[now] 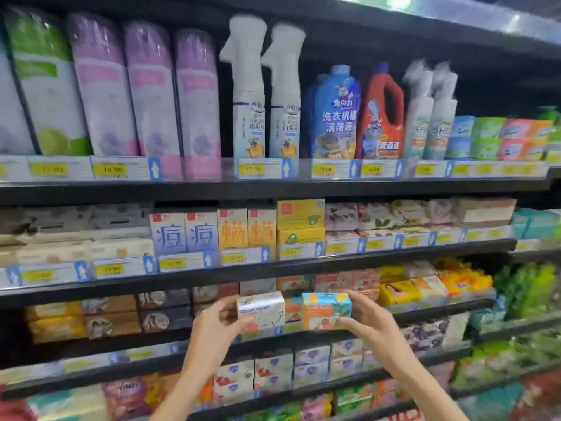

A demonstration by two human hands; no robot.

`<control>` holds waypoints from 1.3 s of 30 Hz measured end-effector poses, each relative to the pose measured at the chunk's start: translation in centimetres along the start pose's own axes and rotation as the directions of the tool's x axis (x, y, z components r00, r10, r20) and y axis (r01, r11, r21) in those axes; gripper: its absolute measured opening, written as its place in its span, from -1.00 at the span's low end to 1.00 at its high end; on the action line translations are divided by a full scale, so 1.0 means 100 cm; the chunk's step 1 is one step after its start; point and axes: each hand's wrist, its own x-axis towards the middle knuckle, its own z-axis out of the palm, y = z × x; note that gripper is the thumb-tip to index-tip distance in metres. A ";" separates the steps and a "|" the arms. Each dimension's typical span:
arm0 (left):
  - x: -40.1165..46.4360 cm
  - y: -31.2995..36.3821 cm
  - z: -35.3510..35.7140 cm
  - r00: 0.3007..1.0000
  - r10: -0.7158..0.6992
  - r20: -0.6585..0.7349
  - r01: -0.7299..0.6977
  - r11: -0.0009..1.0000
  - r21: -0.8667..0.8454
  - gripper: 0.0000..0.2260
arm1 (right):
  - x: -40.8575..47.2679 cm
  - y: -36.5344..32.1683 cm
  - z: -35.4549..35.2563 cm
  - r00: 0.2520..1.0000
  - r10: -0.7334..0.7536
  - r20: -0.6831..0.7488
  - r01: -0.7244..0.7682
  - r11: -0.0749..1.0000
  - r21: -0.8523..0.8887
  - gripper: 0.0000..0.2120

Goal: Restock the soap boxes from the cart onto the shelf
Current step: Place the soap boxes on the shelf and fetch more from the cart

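Observation:
My left hand (214, 325) grips a white goat soap box (261, 309) with blue lettering, held up in front of the third shelf (425, 314). My right hand (368, 319) grips an orange and blue goat soap box (326, 309) right beside it. The two boxes are level, with a narrow gap between them. Both sit at the shelf's front edge, before rows of other soap boxes. The cart is out of view.
Tall spray cans (100, 86), spray bottles (249, 92) and detergent jugs (381, 117) fill the top shelf. Boxed soaps (200, 232) line the second shelf behind price tags (179, 262). Lower shelves hold more soap packs (273, 375). Green packs (528, 290) stand at right.

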 end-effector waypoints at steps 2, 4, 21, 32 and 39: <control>0.009 -0.004 0.002 0.999 -0.002 -0.034 0.003 0.999 0.033 -0.68 | 0.020 0.005 0.006 0.999 -0.001 0.039 0.002 1.000 -0.011 -0.48; 0.017 -0.008 0.004 0.997 -0.023 -0.075 0.027 0.998 0.051 -0.70 | 0.036 0.009 0.009 0.997 -0.004 0.076 0.006 1.000 -0.030 -0.42; 0.043 -0.030 0.046 0.957 -0.100 -0.272 0.126 0.989 0.081 -0.76 | 0.084 0.033 0.016 0.993 0.003 0.121 0.000 1.000 -0.020 -0.59; 0.044 -0.043 0.061 0.919 -0.076 -0.388 0.133 0.984 0.122 -0.63 | 0.087 0.037 0.029 1.000 -0.024 0.007 0.025 0.994 -0.108 -0.49; 0.044 -0.044 0.065 0.905 -0.055 -0.421 0.135 0.977 0.163 -0.59 | 0.090 0.043 0.040 0.999 -0.040 -0.011 0.037 0.982 -0.187 -0.47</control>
